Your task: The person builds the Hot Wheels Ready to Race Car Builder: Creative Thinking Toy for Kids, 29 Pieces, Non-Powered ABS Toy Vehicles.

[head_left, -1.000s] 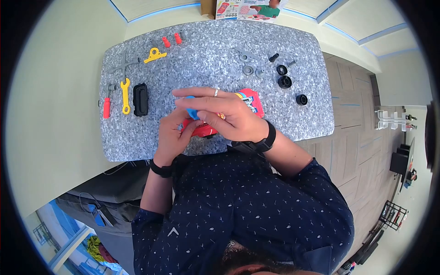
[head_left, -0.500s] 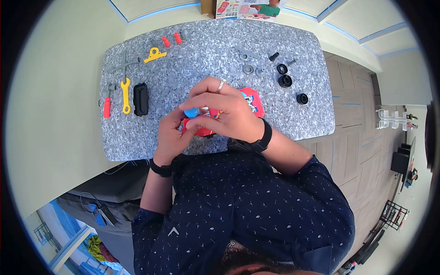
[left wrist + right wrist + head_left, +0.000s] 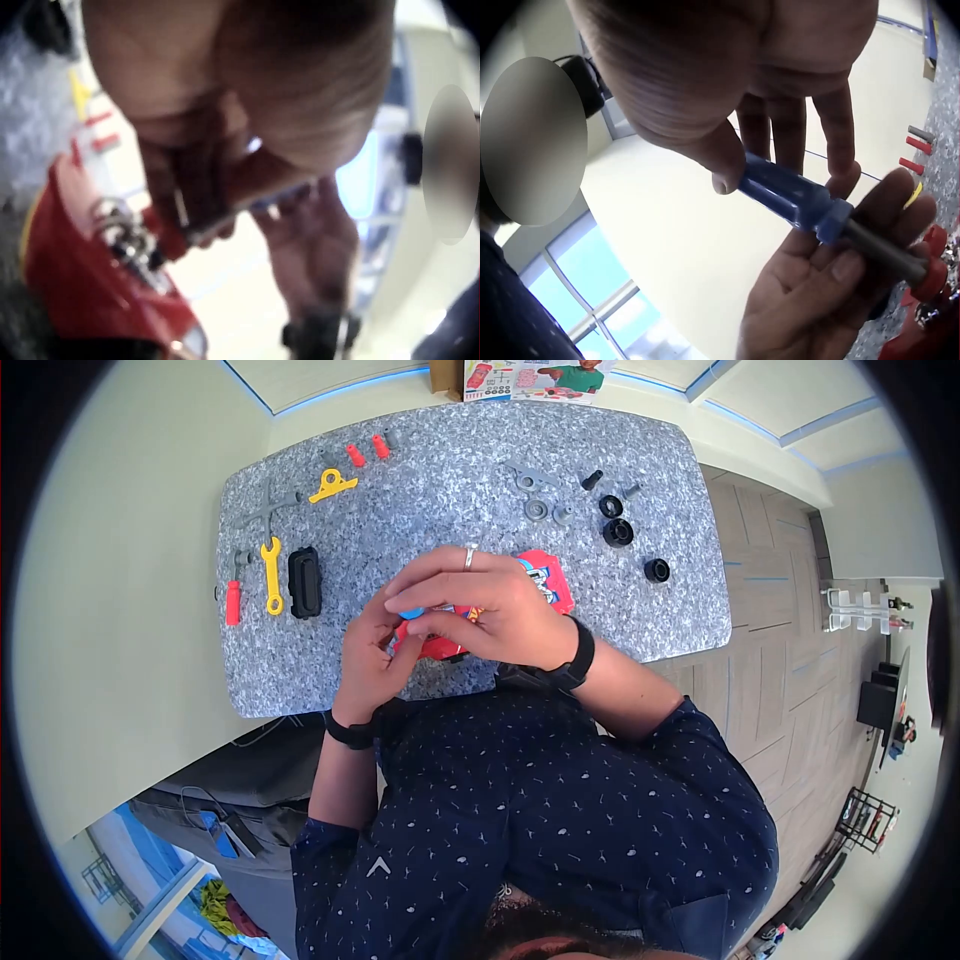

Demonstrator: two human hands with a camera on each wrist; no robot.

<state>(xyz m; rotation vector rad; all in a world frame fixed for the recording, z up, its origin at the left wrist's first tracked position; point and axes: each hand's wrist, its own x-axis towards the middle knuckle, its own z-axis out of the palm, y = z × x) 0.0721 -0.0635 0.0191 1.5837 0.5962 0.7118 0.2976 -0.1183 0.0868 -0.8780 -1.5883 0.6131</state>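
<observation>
My right hand [image 3: 510,610] pinches the blue handle of a toy screwdriver [image 3: 780,191] between thumb and fingers. The screwdriver's grey shaft [image 3: 885,251] slants down to a red piece [image 3: 932,279] at the metallic engine part [image 3: 131,244] of a red toy car [image 3: 97,277]. My left hand [image 3: 372,660] is around the shaft, its thumb and fingers on either side close above the red piece. Both hands cover much of the car in the head view, where its stickered end [image 3: 545,578] shows to the right.
On the speckled table [image 3: 440,460], a black tray-like part [image 3: 305,582], yellow wrench [image 3: 272,575], grey cross wrench [image 3: 268,510] and red-handled tool [image 3: 233,602] lie left. Black wheel parts [image 3: 618,532] and grey parts [image 3: 532,480] lie right. A printed box [image 3: 535,380] stands behind.
The right hand's fingers, stretched out over the blue handle at first, curled in around it and now lie partly over it. The left hand stays at the car. The head view has shifted slightly.
</observation>
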